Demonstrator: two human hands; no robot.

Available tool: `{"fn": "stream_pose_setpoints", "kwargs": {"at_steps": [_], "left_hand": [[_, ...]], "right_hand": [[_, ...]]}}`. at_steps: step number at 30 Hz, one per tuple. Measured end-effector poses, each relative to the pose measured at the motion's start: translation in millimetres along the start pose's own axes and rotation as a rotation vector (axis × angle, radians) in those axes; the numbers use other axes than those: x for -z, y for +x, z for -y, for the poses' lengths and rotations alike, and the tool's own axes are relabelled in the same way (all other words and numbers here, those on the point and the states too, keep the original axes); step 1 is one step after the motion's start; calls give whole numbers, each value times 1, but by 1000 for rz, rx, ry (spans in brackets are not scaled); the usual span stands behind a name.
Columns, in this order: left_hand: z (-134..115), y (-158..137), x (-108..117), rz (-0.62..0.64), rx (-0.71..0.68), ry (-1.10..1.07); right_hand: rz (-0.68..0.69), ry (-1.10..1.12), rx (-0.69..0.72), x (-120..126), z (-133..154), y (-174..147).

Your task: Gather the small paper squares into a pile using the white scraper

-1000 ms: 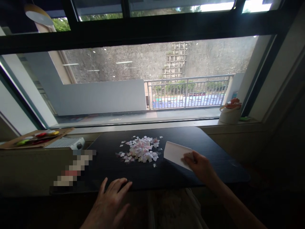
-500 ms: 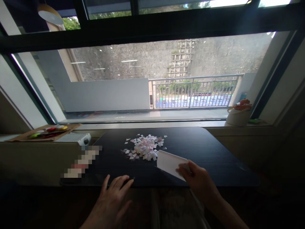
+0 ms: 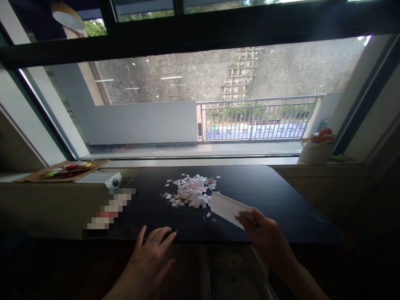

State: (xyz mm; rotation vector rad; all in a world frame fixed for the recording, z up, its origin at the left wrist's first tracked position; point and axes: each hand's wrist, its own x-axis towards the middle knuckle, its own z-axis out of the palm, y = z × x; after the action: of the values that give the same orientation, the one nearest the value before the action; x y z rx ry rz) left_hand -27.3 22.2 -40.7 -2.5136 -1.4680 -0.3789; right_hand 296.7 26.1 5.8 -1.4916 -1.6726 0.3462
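Observation:
A heap of small square paper scraps (image 3: 192, 191), white with some pinkish ones, lies on the dark table. Pinched between the thumb and fingers of my right hand (image 3: 265, 231) is a stiff white card (image 3: 229, 208), tilted, its left end beside the heap's right side. A few loose scraps (image 3: 209, 214) lie just left of the card's lower edge. My left hand (image 3: 154, 248) rests its fingertips at the table's front edge, fingers spread, holding nothing.
The black table (image 3: 281, 200) stands below a large window. On the left are a white ridged device with a knob (image 3: 115, 180) and a brown board with colourful items (image 3: 71, 168). A white pot (image 3: 315, 152) stands on the sill at right.
The white card in my right hand has lifted slightly and moved right, and a few scraps now show by its lower left edge. My left hand is nearly still.

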Motion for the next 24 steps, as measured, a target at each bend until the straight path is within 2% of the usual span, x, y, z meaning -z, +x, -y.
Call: {"fn": "stream_pose_setpoints", "kwargs": {"at_steps": [6,11,13,17,22,24], "left_hand": [[-4,3,6,22,14,-5],[-10,8,18,83,35,-11],[-11,8,19,79,41,-15],[-10,7,17,83,48,-15],[-9,7,15,72,35,-3],[-10,8,18,86,38,-4]], "right_hand": [[21,-15,66,0,-1,-5],[-101,-68,116,3,-3,-17],[-134,-100,125,0,-4,-23],[-95,-36,215,-14,-1,-34],[-144,-77,226,-17,6,-28],[-123,-96,230,-15,7,-24]]}}
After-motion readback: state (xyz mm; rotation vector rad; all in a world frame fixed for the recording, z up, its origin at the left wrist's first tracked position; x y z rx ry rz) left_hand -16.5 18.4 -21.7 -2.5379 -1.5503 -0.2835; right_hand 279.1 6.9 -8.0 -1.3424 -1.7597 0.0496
